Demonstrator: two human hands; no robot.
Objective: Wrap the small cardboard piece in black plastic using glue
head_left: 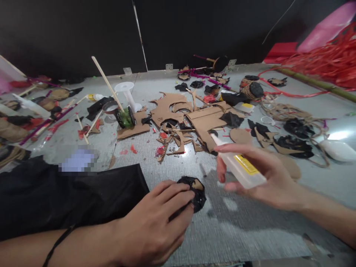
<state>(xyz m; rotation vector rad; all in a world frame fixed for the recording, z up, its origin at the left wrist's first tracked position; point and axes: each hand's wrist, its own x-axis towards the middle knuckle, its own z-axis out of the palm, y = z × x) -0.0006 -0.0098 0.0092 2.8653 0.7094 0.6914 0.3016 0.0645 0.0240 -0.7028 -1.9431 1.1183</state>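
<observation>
My left hand [162, 218] rests low in the middle of the view, its fingers curled over a small cardboard disc wrapped in black plastic [199, 196] on the table. A patch of brown cardboard shows through the wrapping, and part of the disc lies hidden under the fingers. To the right, my right hand [267, 174] holds a clear glue bottle [244, 170] with a yellow label above the tabletop. Its white nozzle points up and left, away from the disc. Beside my left forearm lies a sheet of black plastic [111, 196].
Cut cardboard scraps [205, 118] cover the table's middle. Behind them stand a green spool [125, 118] with a stick and a white spool [128, 96]. Black scraps and rope [289, 111] lie right, near a bamboo pole [314, 83] and red plastic strips [328, 59]. A black wall [194, 33] closes the back.
</observation>
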